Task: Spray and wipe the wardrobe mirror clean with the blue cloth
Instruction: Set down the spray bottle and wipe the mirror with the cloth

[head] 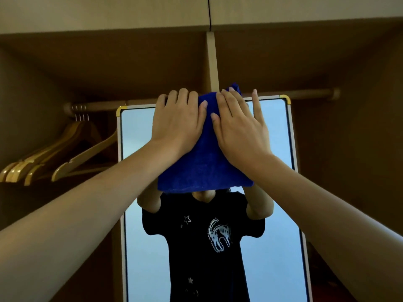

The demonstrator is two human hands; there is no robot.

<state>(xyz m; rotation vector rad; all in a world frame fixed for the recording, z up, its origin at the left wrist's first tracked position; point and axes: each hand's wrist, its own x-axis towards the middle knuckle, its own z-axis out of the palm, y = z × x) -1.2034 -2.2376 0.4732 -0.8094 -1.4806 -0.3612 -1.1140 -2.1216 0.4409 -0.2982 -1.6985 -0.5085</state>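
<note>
Tall white-framed wardrobe mirror (pixel 139 214) upright, centre — folded blue terry cloth (pixel 204 162) against its top. Left hand (pixel 177 123) and right hand (pixel 238 127) pressed flat on cloth, fingers straight — arms raised, outstretched.

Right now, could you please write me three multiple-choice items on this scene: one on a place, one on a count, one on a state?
1. Where on the mirror is the blue cloth?
A. at the top edge
B. at the bottom edge
C. off the mirror, on the rail

2. How many hands press the cloth?
A. none
B. one
C. two

3. How are the wooden hangers?
A. hung with coats
B. bare, bunched on the rail's left
C. lying on the floor

Answers: 1 A, the cloth covers the top frame; 2 C, the left hand and right hand both lie flat on it; 3 B, no clothes hang from them.
</note>
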